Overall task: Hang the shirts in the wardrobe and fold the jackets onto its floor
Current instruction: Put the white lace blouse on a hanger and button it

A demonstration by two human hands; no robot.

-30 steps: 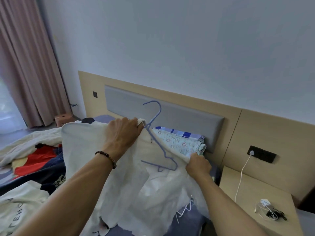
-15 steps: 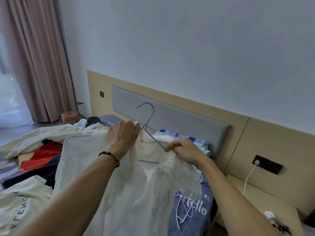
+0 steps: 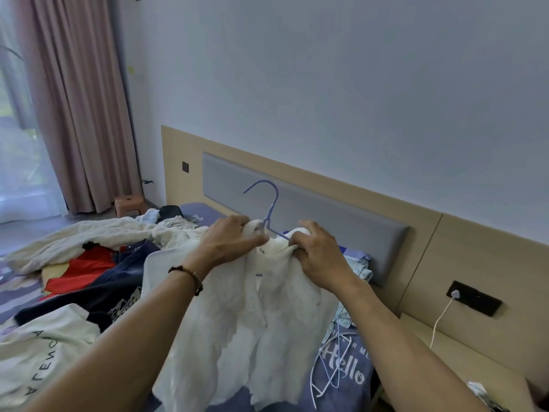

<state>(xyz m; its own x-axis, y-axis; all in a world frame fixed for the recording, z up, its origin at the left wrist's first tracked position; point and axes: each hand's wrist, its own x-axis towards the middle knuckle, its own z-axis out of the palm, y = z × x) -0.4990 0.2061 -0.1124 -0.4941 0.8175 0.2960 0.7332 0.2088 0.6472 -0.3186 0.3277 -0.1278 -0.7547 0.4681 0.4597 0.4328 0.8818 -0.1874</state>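
Shirt (image 3: 237, 316), white and soft-crinkled, hangs from our two hands above the bed (image 3: 17, 281), near its right edge. Left of it we see loose clothes piled across the bed. Our left hand (image 3: 228, 242) grips the collar; one thin blue hanger (image 3: 269, 209) rises between; our right hand (image 3: 319, 257) pinches the other shoulder. Right of us, one white hanger (image 3: 329, 370) lies on the bed.

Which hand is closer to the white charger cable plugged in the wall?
Right. The right hand grips the white shirt on the cable's side; the left hand is farther away.
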